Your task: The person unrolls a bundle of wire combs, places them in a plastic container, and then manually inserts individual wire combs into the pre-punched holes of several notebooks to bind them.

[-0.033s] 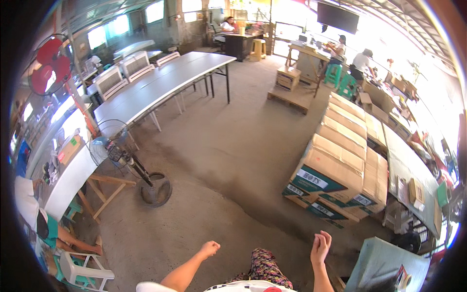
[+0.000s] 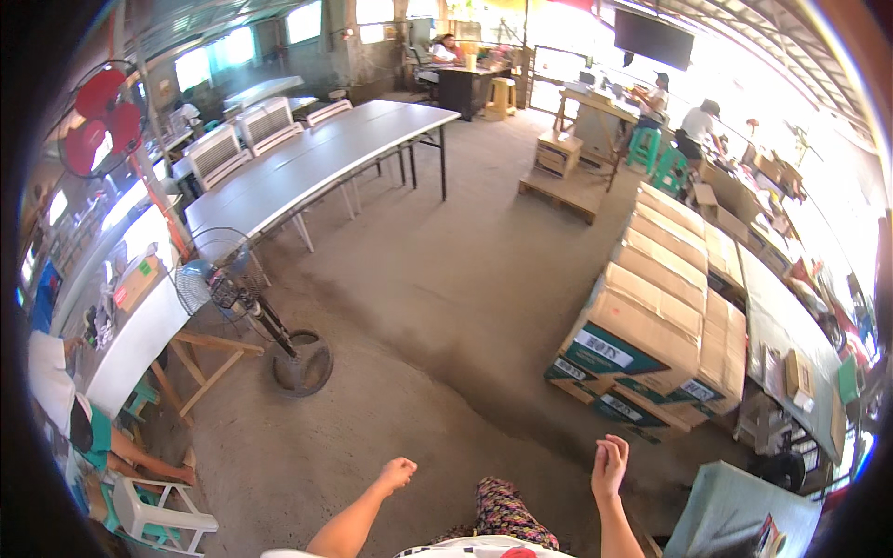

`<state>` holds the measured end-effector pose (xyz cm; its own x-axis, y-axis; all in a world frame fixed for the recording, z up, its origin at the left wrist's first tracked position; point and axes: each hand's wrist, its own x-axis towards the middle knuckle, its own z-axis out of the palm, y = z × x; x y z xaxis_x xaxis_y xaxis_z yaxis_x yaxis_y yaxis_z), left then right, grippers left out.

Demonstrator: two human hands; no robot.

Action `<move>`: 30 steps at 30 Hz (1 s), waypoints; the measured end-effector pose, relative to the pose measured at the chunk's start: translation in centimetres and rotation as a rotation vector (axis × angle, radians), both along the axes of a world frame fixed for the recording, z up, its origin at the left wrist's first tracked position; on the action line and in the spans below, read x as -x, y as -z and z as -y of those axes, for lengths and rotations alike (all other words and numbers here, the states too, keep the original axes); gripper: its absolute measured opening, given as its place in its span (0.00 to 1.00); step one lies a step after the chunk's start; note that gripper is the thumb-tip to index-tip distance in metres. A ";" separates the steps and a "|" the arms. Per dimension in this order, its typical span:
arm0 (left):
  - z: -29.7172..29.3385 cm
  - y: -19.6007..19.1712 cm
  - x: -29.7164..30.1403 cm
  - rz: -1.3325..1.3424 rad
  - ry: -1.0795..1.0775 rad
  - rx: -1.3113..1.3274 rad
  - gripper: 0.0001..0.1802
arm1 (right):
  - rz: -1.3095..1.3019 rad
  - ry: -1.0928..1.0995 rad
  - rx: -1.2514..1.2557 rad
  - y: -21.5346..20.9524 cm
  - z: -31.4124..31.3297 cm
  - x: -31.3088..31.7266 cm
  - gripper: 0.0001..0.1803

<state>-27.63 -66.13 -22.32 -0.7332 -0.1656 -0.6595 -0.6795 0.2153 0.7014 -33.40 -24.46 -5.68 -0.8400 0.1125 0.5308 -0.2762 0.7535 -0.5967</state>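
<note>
The person's left hand [image 2: 398, 472] is up in front, with its fingers curled in and its thumb on top. It holds nothing that can be seen, but one cannot tell if it is closed all the way. The right hand [image 2: 610, 465] is up too. Its fingers are a bit bent and loose, with room between them and the palm, and it has hold of nothing.

Between the two hands, lower down, are pants [image 2: 507, 510] with a bright, busy pattern. The big cardboard boxes [image 2: 642, 325] are in a stack on the floor [image 2: 419, 279], ahead of the right hand and a little to its right, apart from it. To the right of that hand and lower is a table with a pale blue top [image 2: 730, 511]. Ahead of the left hand and to its left is a standing fan [image 2: 272, 325] with a round base.
</note>
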 end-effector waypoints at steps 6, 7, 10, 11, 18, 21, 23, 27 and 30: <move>13.3 -2.7 0.3 -0.066 -0.458 -0.087 0.09 | 0.159 -0.432 0.141 1.6 16.5 13.4 0.06; 15.6 -3.0 1.0 -0.076 -0.466 -0.052 0.10 | 0.125 -0.461 0.200 2.4 18.9 15.4 0.09; 22.0 -3.1 3.3 -0.021 -0.438 0.055 0.12 | 0.085 -0.530 0.320 2.1 25.7 20.7 0.18; 24.4 -3.7 3.7 -0.051 -0.416 0.152 0.14 | 0.102 -0.553 0.310 2.1 27.6 22.2 0.21; 39.3 -12.5 0.9 -0.127 -0.804 0.234 0.11 | 0.178 -0.764 0.267 -1.7 44.6 28.2 0.25; 48.2 -13.8 1.8 -0.294 -0.947 0.173 0.07 | 0.153 -0.794 0.232 -0.2 50.0 30.0 0.25; 55.2 -15.6 4.3 -0.476 -0.995 0.137 0.06 | 0.121 -0.767 0.276 0.4 53.8 30.3 0.22; 72.2 -18.4 11.4 -0.715 -0.889 0.197 0.06 | 0.252 -0.556 0.287 3.9 59.9 28.0 0.17; 84.0 -21.6 18.3 -0.845 -0.785 0.584 0.07 | 0.518 -0.330 0.532 5.5 67.9 23.8 0.16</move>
